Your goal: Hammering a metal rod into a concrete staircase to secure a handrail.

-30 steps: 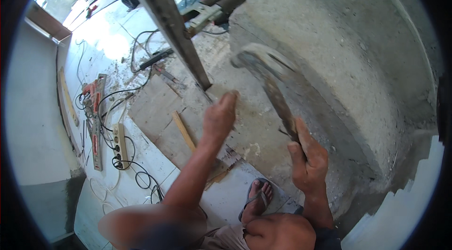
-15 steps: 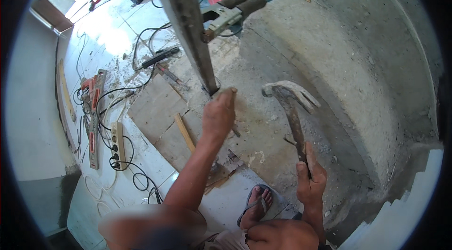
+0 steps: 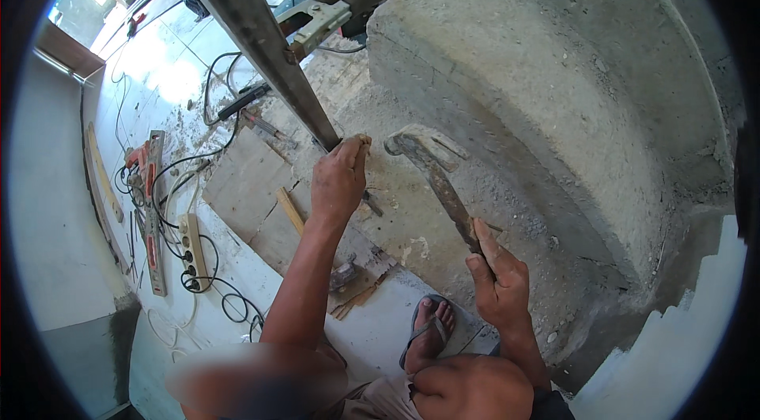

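A square metal post (image 3: 257, 52) slants from the upper left down to my left hand (image 3: 339, 181). That hand is closed around its lower part, and the fingers hide the exact grip. A short dark metal piece (image 3: 372, 204) shows just below the fist. My right hand (image 3: 502, 281) grips the handle of a worn claw hammer (image 3: 438, 184). The hammer's head is raised close to the right of my left fist, without touching it. Higher on the post, a welding ground clamp (image 3: 324, 28) is fastened.
A curved concrete step (image 3: 491, 72) rises on the right. On the left tiles are a power strip (image 3: 191, 250), a spirit level (image 3: 154, 214) and tangled cables. A dark electrode holder (image 3: 244, 102), a wooden strip (image 3: 290, 210) and my sandalled foot (image 3: 427, 329) are nearby.
The view has shifted, so most of the scene sits further left. The hammer head has come nearer to my left hand. Both hands keep their grips.
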A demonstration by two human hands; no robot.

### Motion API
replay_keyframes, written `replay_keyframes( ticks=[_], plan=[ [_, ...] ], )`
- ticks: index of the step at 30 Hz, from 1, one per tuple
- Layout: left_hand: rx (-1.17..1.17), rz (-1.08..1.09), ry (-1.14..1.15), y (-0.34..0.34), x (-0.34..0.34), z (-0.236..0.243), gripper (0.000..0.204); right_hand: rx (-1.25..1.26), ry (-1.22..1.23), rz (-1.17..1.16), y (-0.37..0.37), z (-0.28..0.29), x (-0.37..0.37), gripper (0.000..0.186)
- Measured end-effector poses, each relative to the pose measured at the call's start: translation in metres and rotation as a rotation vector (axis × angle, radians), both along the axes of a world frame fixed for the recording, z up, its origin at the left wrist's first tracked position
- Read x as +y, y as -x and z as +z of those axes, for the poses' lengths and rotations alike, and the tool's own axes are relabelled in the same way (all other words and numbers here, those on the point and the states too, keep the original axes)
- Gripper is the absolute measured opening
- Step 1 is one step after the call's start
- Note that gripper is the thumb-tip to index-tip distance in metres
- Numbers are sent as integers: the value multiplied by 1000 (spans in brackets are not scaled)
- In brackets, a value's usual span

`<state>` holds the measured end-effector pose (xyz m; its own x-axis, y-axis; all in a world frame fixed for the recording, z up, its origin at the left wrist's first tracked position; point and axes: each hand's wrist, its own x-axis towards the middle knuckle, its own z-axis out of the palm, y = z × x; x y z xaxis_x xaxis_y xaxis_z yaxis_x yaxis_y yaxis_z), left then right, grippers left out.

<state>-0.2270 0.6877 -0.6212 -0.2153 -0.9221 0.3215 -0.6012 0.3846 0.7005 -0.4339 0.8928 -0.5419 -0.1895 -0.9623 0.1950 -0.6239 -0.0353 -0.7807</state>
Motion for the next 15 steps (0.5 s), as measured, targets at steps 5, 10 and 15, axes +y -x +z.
replay_keyframes(
  ticks=[5, 10, 15],
  plan=[
    [-8, -3, 27, 3, 1, 1, 16, 53, 17, 26, 1, 15, -9, 54],
    [5, 3, 47, 2, 1, -5, 17, 51, 262, 66, -7, 55, -32, 58],
    [-43, 48, 67, 8, 6, 0, 18, 174, 201, 81, -10, 54, -43, 60]
  ],
)
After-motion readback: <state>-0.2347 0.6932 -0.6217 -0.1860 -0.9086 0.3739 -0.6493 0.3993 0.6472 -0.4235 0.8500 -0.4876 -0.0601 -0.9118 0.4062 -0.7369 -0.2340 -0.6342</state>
